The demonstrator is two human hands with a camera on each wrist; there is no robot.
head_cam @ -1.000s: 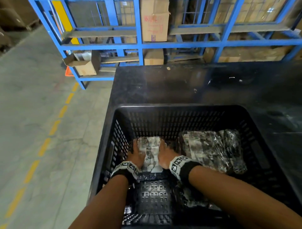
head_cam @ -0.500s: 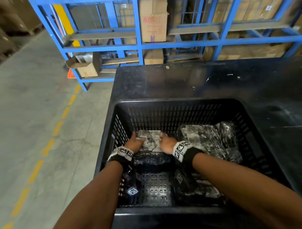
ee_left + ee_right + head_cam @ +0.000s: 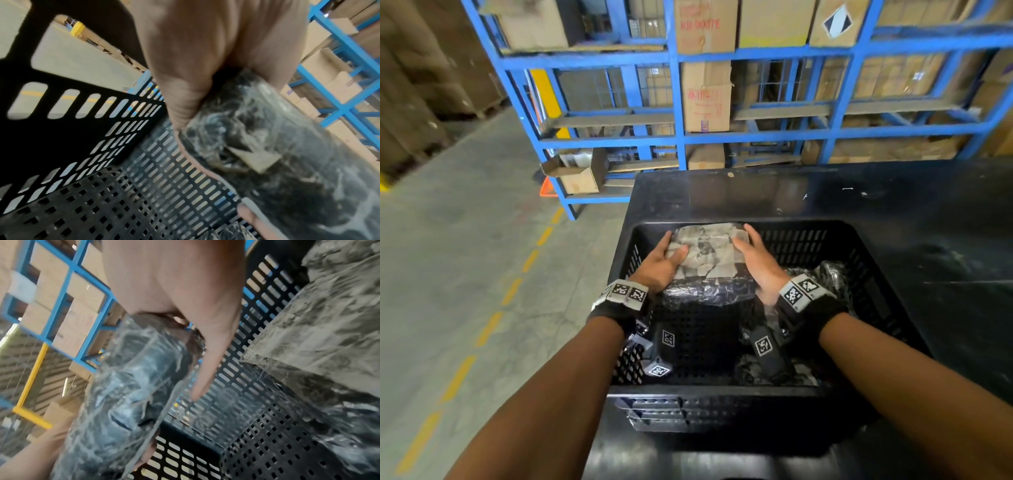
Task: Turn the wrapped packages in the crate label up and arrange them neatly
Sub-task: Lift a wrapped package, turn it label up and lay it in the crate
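**Both hands hold one wrapped package up at the crate's far wall**

The left hand (image 3: pixel 659 263) grips the left edge of a wrapped package (image 3: pixel 707 251), thumb lying across its pale top face and fingers running down the side. In the left wrist view the fingers curl under the dark, film-wrapped underside. The right hand (image 3: pixel 760 262) clasps the opposite edge the same way, fingers extended along the right side and thumb on top. The package sits between the two hands, lifted off the floor of the crate (image 3: pixel 835 236) and raised to its far rim, at about 12 o'clock inside it, pale side facing up and tilted toward the camera.

Another wrapped package (image 3: pixel 828 274) lies at about 3 o'clock in the crate, against the right wall; the right wrist view shows it just beside the right hand, not touching it. More wrapped material (image 3: pixel 804 371) lies at about 5 o'clock near the near wall. The perforated crate floor shows bare in the middle.

The black crate stands on a dark desk (image 3: pixel 893 205). Beyond it, at 12 o'clock, blue shelving (image 3: pixel 678 102) carries cardboard boxes (image 3: pixel 705 99). A concrete floor (image 3: pixel 465 257) with a dashed yellow line lies at 9 o'clock.
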